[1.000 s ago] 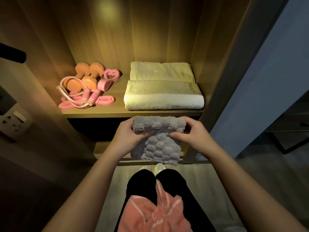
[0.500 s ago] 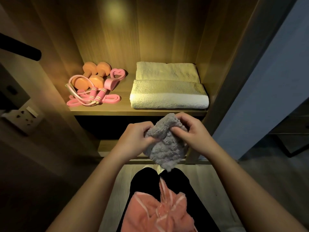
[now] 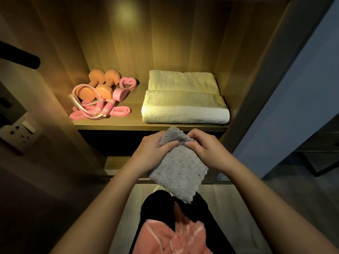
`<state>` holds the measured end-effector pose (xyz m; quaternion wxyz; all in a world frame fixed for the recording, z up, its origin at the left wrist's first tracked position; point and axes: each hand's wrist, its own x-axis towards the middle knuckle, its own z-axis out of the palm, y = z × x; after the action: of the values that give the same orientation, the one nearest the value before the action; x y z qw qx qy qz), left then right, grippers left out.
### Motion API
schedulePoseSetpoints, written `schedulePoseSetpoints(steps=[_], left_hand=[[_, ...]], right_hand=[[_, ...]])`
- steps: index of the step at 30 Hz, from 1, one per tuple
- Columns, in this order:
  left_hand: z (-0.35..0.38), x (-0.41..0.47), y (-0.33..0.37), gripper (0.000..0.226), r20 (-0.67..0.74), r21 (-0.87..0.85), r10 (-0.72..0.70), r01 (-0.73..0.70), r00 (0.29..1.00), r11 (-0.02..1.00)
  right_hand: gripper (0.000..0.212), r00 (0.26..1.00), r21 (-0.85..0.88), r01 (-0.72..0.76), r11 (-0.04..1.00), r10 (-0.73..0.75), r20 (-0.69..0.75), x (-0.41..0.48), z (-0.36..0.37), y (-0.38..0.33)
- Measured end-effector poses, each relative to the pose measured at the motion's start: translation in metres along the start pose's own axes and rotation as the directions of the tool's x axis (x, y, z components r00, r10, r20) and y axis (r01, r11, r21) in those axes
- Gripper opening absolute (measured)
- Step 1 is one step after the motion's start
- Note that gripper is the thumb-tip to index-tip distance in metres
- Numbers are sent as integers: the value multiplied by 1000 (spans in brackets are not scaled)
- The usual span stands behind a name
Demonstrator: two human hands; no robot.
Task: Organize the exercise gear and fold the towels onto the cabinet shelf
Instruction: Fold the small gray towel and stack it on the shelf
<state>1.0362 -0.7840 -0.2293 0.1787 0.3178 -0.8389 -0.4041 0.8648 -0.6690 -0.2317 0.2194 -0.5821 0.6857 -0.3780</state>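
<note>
Progress: gear looks sorted. Shelf [image 3: 135,124] holds dumbbells [image 3: 100,86] and jump rope [image 3: 102,109] at 10 o'clock, two folded cream towels [image 3: 185,109] at 1 o'clock. My left hand [image 3: 152,153] and right hand [image 3: 206,149] pinch the gray towel [image 3: 178,169] just below the shelf edge, part folded. Pink cloth [image 3: 165,235] at 6 o'clock probably waits.

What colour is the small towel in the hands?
The towel is grey; head view.

Plain grey seen on fluffy towel [image 3: 178,169]. Cream on folded towels [image 3: 185,109], front fold whitened by light. Orange on dumbbells [image 3: 105,90]. Pink on jump rope [image 3: 109,106], handles banded with pale stripes; pink also on resistance band [image 3: 121,113] and heart-shaped ring [image 3: 119,94]. Light wood grain on shelf [image 3: 128,123]. Black trousers [image 3: 156,204]; salmon garment [image 3: 165,235] lined in white.
</note>
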Motion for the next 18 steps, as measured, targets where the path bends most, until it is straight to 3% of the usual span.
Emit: schedulePoseSetpoints(steps=[3,6,8,10,12,13,16,18], left_hand=[[-18,15,-16,50,327,-218,-143,222,934,950],[-32,32,-31,72,364,-429,-202,356,909,830],[-32,48,-35,72,295,-675,-221,366,930,640],[-28,67,-33,54,237,-883,-253,317,938,346],[-23,87,-28,47,233,-960,-262,265,937,92],[-21,97,-26,46,226,-962,-273,259,935,88],[-12,128,-27,23,102,-837,-423,307,901,453],[-10,150,-32,14,-38,-729,-472,299,881,616]], right_hand=[[7,995,31,-41,999,43,-86,15,-6,12],[12,977,125,-107,986,128,-172,37,-16,21],[16,965,233,-145,962,189,-179,55,-18,25],[18,949,349,-193,917,265,-173,76,-16,27],[26,926,433,-246,867,343,-160,98,-13,31],[30,912,461,-270,845,378,-160,108,-13,34],[28,861,525,-329,785,478,-176,139,-15,49],[22,843,506,-365,782,508,-178,159,-18,59]])
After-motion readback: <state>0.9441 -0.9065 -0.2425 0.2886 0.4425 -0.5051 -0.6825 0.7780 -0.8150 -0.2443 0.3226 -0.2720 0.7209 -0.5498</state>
